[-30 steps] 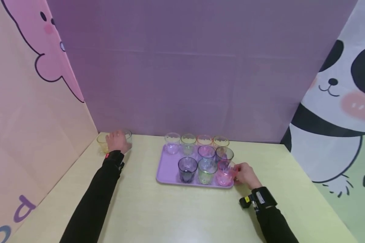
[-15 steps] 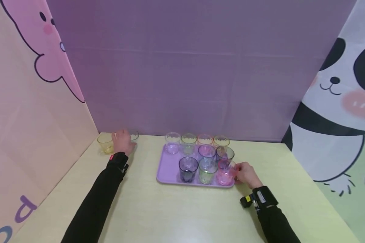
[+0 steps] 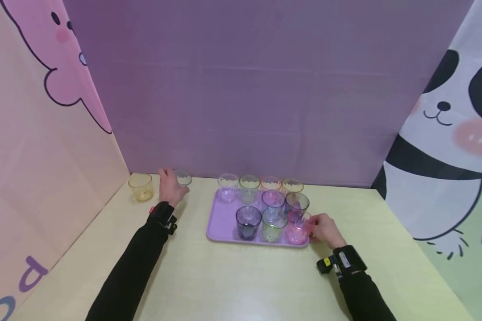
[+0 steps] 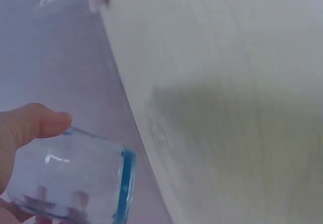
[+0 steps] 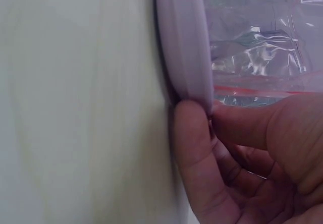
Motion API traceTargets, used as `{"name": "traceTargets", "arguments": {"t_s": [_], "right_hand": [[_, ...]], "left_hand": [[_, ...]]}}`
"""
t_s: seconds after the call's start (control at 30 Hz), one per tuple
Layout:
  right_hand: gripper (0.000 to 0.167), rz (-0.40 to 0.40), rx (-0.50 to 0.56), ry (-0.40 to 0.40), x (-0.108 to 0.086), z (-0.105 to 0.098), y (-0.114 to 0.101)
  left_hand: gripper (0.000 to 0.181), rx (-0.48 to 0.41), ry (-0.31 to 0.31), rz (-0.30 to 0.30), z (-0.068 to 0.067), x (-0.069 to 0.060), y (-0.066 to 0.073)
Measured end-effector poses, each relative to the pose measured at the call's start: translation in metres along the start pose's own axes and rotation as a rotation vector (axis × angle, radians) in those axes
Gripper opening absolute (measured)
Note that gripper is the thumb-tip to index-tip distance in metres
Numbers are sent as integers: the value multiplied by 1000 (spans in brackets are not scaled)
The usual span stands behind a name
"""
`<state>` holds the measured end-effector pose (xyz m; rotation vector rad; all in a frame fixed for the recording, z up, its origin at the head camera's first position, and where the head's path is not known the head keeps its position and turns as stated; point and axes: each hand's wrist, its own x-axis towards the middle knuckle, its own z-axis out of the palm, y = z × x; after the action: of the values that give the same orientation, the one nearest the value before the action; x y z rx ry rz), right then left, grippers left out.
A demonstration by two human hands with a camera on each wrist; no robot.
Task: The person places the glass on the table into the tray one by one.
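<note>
My left hand (image 3: pixel 171 188) grips a clear drinking glass (image 3: pixel 183 177) near the back wall, left of the purple tray (image 3: pixel 221 223). In the left wrist view the thumb lies along one side of this glass (image 4: pixel 70 178), fingers show through it, and its base looks blue. Over at the tray's right front corner, my right hand (image 3: pixel 326 230) pinches the rim (image 5: pixel 186 42) between thumb and index finger. Right beside those fingers stands a pink glass (image 3: pixel 297 232). Also on the tray are a dark glass (image 3: pixel 248 225), a green-tinted glass (image 3: pixel 274 227) and several more behind.
A yellow glass (image 3: pixel 142 188) stands alone in the back left corner of the pale table (image 3: pixel 233 281). A purple backdrop (image 3: pixel 241 111) closes off the rear. Printed panels rise at left and right, the right one with a panda (image 3: pixel 446 133).
My left hand has carried the clear glass rightward along the back wall, away from the yellow glass, which now shows fully. My right hand stays at the tray's corner.
</note>
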<state>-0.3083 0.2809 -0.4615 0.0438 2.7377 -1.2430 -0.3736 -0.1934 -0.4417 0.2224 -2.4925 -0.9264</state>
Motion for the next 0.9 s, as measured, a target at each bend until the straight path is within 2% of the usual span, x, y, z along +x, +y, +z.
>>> {"name": "traceTargets", "arguments": {"t_s": [0.1, 0.23, 0.4, 0.53, 0.73, 0.9], "right_hand": [[12, -3, 4, 0, 1, -1, 0], [11, -9, 17, 5, 2, 0, 3], [10, -15, 15, 4, 3, 0, 2], [9, -13, 3, 10, 2, 1, 2], [8, -2, -10, 5, 2, 1, 3], [8, 6, 7, -5, 2, 0, 1]], "left_hand": [[85, -22, -3, -43, 3, -4, 7], [86, -93, -40, -58, 7, -9, 14], [89, -300, -95, -63, 11, -17, 22], [85, -396, -127, -46, 15, -25, 28], [82, -574, -204, -103, 19, -34, 36], [82, -667, -254, -136, 22, -41, 40]]}}
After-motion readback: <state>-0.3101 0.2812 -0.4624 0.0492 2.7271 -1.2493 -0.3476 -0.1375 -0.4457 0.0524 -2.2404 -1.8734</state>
